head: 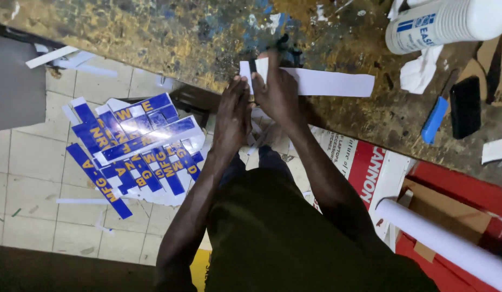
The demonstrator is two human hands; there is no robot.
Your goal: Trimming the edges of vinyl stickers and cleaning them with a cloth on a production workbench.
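Risk noted first: the white paper strip lies across the edge zone of the paint-stained worktop, held only at its near end; if the grip slackens or the pull goes off-line, the strip could skew, crease or tear, and the long free end could drag into the debris on the surface; judgement only. Right hand is closed on the strip's left end, fingers curled over it, with a small dark object at the fingertips that is too blurred to identify; the rest of the strip runs away to the right of that hand, flat on the worktop. Left hand sits just beside the right, touching it, fingers extended toward the strip's end; whether it actually pinches anything, cannot tell. Farther right of the hands: a blue-handled tool, a black block, crumpled white tissue, and a white plastic bottle lying on its side. Left of the hands and below, on the tiled floor, a heap of blue strips with yellow lettering; a white tube leans at lower right.
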